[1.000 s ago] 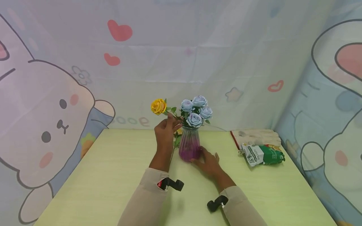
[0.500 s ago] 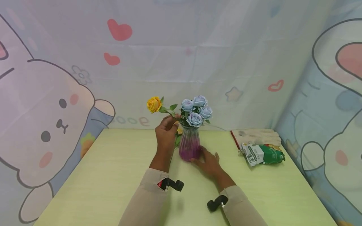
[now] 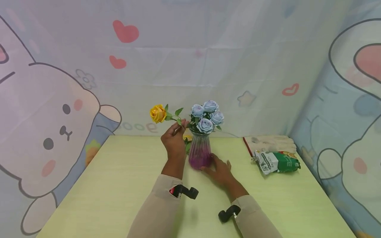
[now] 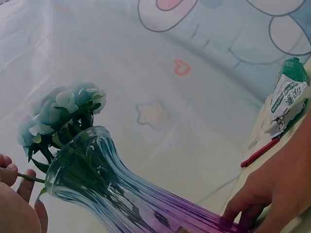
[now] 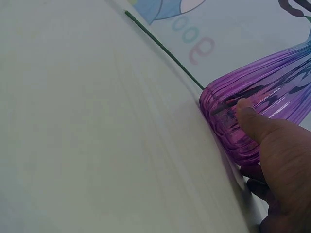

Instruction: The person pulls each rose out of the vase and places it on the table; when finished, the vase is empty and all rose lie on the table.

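A ribbed glass vase (image 3: pixel 200 152), clear at the neck and purple at the base, stands mid-table holding several blue roses (image 3: pixel 207 115). My left hand (image 3: pixel 182 125) pinches the green stem of a yellow rose (image 3: pixel 157 113), raised just left of the vase mouth with its bloom pointing left. My right hand (image 3: pixel 212 165) holds the vase's base, and in the right wrist view its thumb (image 5: pixel 255 127) presses the purple glass (image 5: pixel 252 104). In the left wrist view my left fingers (image 4: pixel 17 191) hold the stem beside the vase rim (image 4: pixel 73 155).
A green and white snack bag (image 3: pixel 277 162) and pale gloves (image 3: pixel 272 143) lie at the table's right rear. Another yellow flower (image 3: pixel 187 137) lies behind the vase, its green stem (image 5: pixel 164 49) along the table. Cartoon curtains close in three sides.
My left hand has carried the yellow rose a little to the left, away from the blue roses. The right hand and the vase have stayed put.
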`<action>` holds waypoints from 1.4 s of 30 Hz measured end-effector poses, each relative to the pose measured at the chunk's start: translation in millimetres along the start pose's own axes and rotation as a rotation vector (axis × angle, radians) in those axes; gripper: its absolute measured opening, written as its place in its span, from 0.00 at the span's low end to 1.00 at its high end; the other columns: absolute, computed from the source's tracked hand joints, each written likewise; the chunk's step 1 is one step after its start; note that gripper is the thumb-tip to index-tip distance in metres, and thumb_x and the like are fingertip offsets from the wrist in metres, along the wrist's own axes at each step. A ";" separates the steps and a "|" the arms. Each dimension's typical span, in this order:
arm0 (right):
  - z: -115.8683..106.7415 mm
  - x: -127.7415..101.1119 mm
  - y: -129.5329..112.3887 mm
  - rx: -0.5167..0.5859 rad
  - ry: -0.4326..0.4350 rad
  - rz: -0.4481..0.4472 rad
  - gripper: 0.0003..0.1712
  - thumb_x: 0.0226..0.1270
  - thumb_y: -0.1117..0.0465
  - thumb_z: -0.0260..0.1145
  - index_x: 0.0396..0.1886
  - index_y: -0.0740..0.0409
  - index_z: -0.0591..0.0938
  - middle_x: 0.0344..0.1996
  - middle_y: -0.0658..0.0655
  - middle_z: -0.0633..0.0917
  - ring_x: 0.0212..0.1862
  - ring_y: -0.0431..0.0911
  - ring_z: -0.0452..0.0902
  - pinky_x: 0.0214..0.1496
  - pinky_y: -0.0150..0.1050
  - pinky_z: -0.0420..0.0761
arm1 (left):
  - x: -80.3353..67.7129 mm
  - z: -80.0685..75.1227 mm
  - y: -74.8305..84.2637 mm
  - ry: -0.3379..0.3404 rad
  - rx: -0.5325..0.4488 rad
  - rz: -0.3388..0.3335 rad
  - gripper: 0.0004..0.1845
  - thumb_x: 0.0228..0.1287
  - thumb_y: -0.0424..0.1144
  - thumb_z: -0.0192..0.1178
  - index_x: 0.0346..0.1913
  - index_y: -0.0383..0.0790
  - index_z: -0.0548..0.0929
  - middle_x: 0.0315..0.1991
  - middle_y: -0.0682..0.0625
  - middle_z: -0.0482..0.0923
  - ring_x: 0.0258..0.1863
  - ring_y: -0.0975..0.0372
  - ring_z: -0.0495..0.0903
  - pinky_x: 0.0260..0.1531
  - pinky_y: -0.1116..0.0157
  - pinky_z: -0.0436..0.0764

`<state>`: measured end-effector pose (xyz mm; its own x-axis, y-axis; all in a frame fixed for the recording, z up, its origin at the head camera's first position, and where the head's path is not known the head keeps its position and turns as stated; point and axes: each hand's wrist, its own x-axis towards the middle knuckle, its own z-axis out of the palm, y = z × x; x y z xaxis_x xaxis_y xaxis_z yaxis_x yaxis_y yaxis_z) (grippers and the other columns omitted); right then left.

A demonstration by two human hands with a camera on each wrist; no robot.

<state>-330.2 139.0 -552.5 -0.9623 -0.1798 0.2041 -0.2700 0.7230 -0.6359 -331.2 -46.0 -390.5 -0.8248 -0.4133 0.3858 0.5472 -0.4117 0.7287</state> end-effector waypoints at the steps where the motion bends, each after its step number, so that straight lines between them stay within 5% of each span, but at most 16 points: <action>1: -0.2 0.4 0.6 -0.002 -0.001 0.002 0.53 0.63 0.28 0.60 0.77 0.53 0.61 0.73 0.56 0.69 0.74 0.56 0.66 0.75 0.70 0.37 | -0.4 1.0 0.8 0.002 0.015 0.006 0.11 0.62 0.31 0.67 0.46 0.29 0.87 0.44 0.33 0.86 0.45 0.51 0.89 0.60 0.62 0.80; 8: -0.6 1.0 2.0 0.001 -0.012 0.013 0.55 0.61 0.25 0.59 0.78 0.53 0.60 0.74 0.56 0.68 0.74 0.55 0.65 0.76 0.69 0.36 | -1.2 2.7 2.5 0.002 -0.011 -0.002 0.11 0.67 0.31 0.62 0.47 0.28 0.87 0.45 0.43 0.88 0.61 0.55 0.80 0.69 0.65 0.72; 14: -0.6 0.8 1.4 -0.003 -0.007 0.009 0.55 0.61 0.25 0.59 0.78 0.54 0.60 0.73 0.56 0.68 0.74 0.56 0.66 0.76 0.69 0.36 | -0.7 1.5 2.1 -0.003 0.013 -0.065 0.11 0.69 0.37 0.62 0.50 0.40 0.88 0.46 0.39 0.88 0.59 0.55 0.82 0.68 0.65 0.73; 19: -0.3 -0.6 0.5 0.006 -0.006 0.011 0.53 0.62 0.27 0.60 0.77 0.54 0.60 0.73 0.56 0.69 0.74 0.56 0.66 0.75 0.70 0.36 | 1.2 0.6 1.3 0.003 -0.019 -0.112 0.13 0.69 0.37 0.63 0.53 0.40 0.87 0.47 0.41 0.86 0.56 0.54 0.84 0.69 0.61 0.72; 29: 1.8 1.2 4.3 -0.001 -0.024 0.021 0.54 0.62 0.25 0.58 0.78 0.51 0.59 0.74 0.54 0.68 0.74 0.54 0.65 0.76 0.68 0.35 | 8.3 -0.8 3.9 0.062 -0.092 -0.145 0.14 0.62 0.33 0.68 0.50 0.36 0.87 0.53 0.40 0.81 0.47 0.56 0.88 0.79 0.48 0.43; 36: 1.7 0.5 3.6 0.011 -0.023 0.020 0.54 0.63 0.26 0.59 0.78 0.52 0.59 0.74 0.55 0.67 0.75 0.55 0.64 0.76 0.68 0.34 | 12.3 -5.6 9.5 0.076 -0.116 -0.117 0.15 0.63 0.31 0.67 0.52 0.35 0.86 0.57 0.39 0.79 0.46 0.56 0.89 0.80 0.53 0.47; 42: 1.3 0.8 3.0 0.015 -0.024 0.021 0.54 0.62 0.26 0.59 0.78 0.53 0.59 0.74 0.55 0.68 0.75 0.55 0.65 0.76 0.68 0.34 | 13.4 -13.1 15.6 0.106 -0.161 -0.099 0.16 0.62 0.31 0.67 0.53 0.34 0.86 0.66 0.45 0.72 0.47 0.56 0.89 0.75 0.60 0.61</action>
<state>-331.9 140.1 -555.2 -0.9681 -0.1812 0.1728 -0.2503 0.7169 -0.6507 -331.9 -68.6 -381.4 -0.8607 -0.4440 0.2491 0.4870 -0.5754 0.6571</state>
